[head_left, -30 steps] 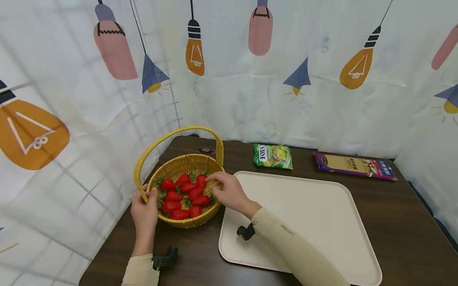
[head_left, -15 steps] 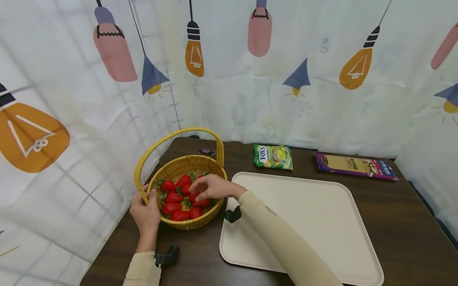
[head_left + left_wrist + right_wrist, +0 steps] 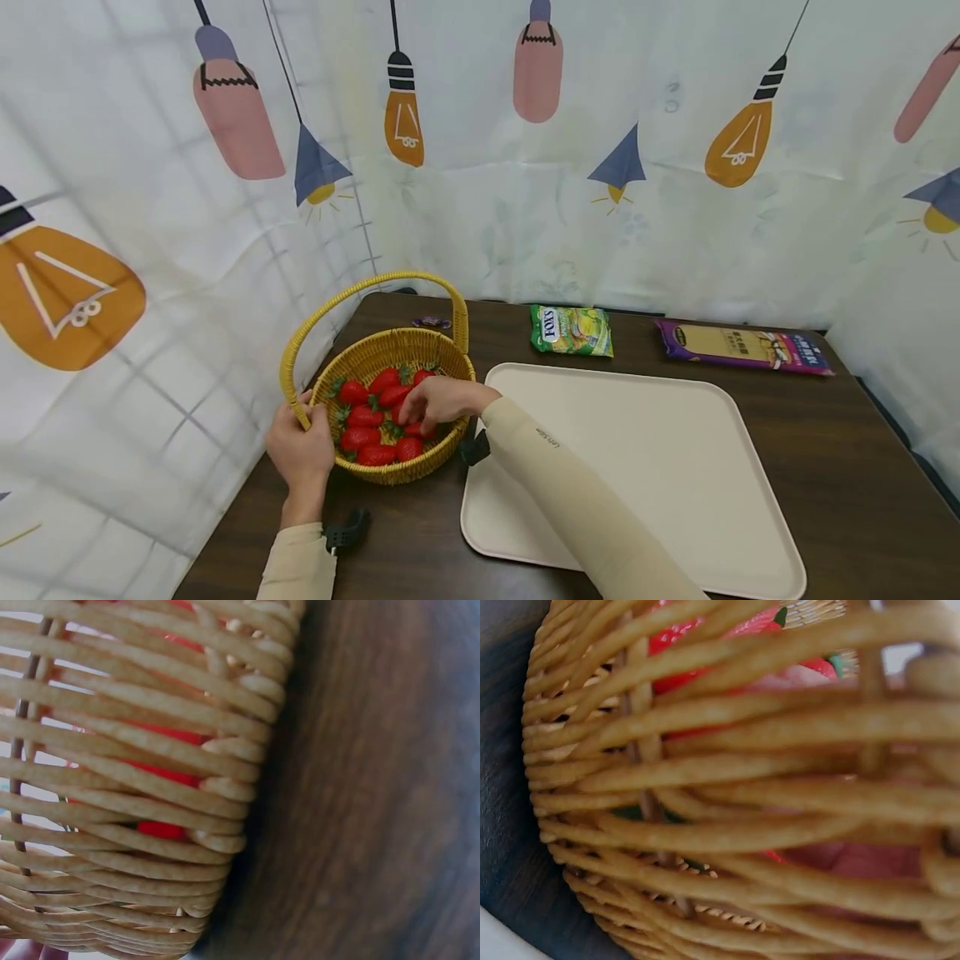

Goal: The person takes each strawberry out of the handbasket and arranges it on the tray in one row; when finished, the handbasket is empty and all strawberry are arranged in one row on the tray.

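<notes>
In the head view, a yellow woven basket (image 3: 390, 475) with an arched handle holds several red strawberries (image 3: 363, 417) with green leaf caps. My left hand (image 3: 302, 442) grips its left rim by the foot of the handle, thumb over the edge. My right hand (image 3: 444, 400) reaches over the right rim into the basket, fingers bent down among the strawberries; I cannot tell whether they pinch one. In the left wrist view, the wicker wall (image 3: 120, 772) fills the left side, with red showing through gaps. Through the wicker (image 3: 727, 780) in the right wrist view, strawberries and parts of the hand show.
A cream tray (image 3: 637, 467) lies right of the basket on the dark wooden table (image 3: 847, 483), under my right forearm. Behind stand a green FOX'S candy bag (image 3: 572, 331) and a long purple snack pack (image 3: 742, 347). A small purple wrapped sweet (image 3: 431, 322) lies behind the basket.
My right hand has moved from the basket's right rim leftward over the strawberries, then down among them. My left hand stays on the rim, and the basket stands in the same place.
</notes>
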{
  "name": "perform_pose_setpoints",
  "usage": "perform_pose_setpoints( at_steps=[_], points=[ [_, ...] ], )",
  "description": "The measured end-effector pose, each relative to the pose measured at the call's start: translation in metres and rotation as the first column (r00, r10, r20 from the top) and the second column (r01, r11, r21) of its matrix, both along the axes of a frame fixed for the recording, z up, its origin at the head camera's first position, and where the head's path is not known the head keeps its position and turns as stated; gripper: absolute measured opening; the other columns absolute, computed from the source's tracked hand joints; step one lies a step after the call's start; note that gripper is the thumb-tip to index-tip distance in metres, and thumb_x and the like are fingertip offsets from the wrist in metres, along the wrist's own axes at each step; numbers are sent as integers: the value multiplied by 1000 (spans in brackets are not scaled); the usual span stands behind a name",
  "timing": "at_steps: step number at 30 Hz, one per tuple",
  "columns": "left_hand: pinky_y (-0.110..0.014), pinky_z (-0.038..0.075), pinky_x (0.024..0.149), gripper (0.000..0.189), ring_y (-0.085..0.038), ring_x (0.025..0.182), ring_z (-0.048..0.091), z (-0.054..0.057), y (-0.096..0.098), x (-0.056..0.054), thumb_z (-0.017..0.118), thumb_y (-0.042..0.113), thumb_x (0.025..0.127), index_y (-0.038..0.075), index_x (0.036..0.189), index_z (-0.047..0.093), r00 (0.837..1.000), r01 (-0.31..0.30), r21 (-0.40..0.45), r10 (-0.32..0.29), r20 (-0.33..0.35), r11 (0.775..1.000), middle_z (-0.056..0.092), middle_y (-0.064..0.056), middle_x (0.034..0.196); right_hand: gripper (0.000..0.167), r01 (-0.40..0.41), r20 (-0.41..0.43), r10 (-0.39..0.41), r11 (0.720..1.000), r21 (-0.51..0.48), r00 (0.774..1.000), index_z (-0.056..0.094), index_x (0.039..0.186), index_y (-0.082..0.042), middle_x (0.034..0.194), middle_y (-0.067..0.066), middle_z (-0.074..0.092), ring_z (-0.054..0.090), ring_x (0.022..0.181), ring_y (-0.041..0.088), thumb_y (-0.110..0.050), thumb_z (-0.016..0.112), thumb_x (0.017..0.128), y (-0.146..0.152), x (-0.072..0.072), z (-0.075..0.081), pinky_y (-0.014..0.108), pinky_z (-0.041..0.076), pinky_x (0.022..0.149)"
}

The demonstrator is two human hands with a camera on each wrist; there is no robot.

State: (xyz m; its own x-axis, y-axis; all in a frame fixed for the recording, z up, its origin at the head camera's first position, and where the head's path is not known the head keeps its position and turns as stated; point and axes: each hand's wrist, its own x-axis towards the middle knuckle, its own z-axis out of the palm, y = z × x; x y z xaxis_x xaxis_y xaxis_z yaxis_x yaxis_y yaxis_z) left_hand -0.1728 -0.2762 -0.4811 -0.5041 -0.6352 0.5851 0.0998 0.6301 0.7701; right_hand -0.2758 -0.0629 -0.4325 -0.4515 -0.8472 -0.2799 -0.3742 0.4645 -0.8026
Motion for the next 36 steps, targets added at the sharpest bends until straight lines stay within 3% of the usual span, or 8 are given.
perform_pose_setpoints(
  at_steps=[5, 10, 13, 21, 25, 29, 36],
  points=[
    [-28, 36, 68, 22, -37, 93, 65, 0, 1, 0, 59, -1, 84, 1, 62, 53, 1000, 4, 10, -4, -5, 1000, 73, -16, 102, 34, -40, -36, 42, 998, 50, 998, 70, 113, -10, 107, -2, 68, 59, 100, 11, -3, 76, 80, 1, 2, 3, 20, 48, 84],
    [-28, 35, 66, 25, -35, 94, 65, -2, 3, 0, 59, -1, 85, 1, 61, 52, 1000, 17, 19, -17, 0, 1000, 73, -16, 102, 43, -82, 30, 80, 994, 71, 996, 66, 118, -9, 106, -2, 64, 56, 97, 11, -4, 79, 78, 5, 1, 2, 22, 48, 83],
    [-27, 32, 64, 25, -34, 94, 65, -3, 3, 0, 59, 0, 85, 2, 61, 51, 1000, 19, 22, -19, 9, 1000, 73, -16, 103, 42, -96, 46, 93, 994, 59, 995, 65, 118, -9, 102, -3, 63, 56, 94, 10, -4, 78, 78, 6, 1, 1, 22, 49, 81],
    [-26, 32, 64, 22, -35, 94, 65, -1, 0, 1, 60, -1, 85, 1, 65, 52, 1000, 30, 17, -30, -7, 999, 72, -17, 103, 37, -124, -52, 121, 990, -67, 991, 65, 121, -13, 111, -8, 65, 57, 103, 6, -12, 74, 85, 10, 5, 7, 21, 46, 90],
    [-26, 32, 63, 22, -34, 92, 65, -1, -2, 2, 60, -2, 85, 1, 64, 51, 999, 39, 13, -38, -14, 999, 72, -17, 103, 31, -68, -148, 44, 984, -166, 988, 67, 120, -16, 115, -9, 62, 54, 104, 4, -16, 65, 90, 13, 10, 5, 21, 45, 90],
    [-27, 33, 65, 24, -34, 95, 65, -1, -3, 3, 60, -2, 84, 1, 63, 51, 999, 47, 20, -46, -14, 999, 72, -17, 103, 31, 12, -215, -78, 957, -290, 974, 70, 118, -19, 113, -9, 60, 51, 101, 9, -16, 59, 89, 18, 16, 2, 23, 46, 84],
    [-27, 34, 67, 28, -33, 99, 64, -2, -2, 2, 59, -2, 85, 1, 59, 49, 997, 71, 43, -71, -6, 997, 71, -16, 104, 28, 153, -104, -219, 887, -435, 970, 70, 120, -17, 117, -7, 67, 55, 95, 8, -21, 62, 94, 32, 28, -1, 26, 50, 76]
  ],
)
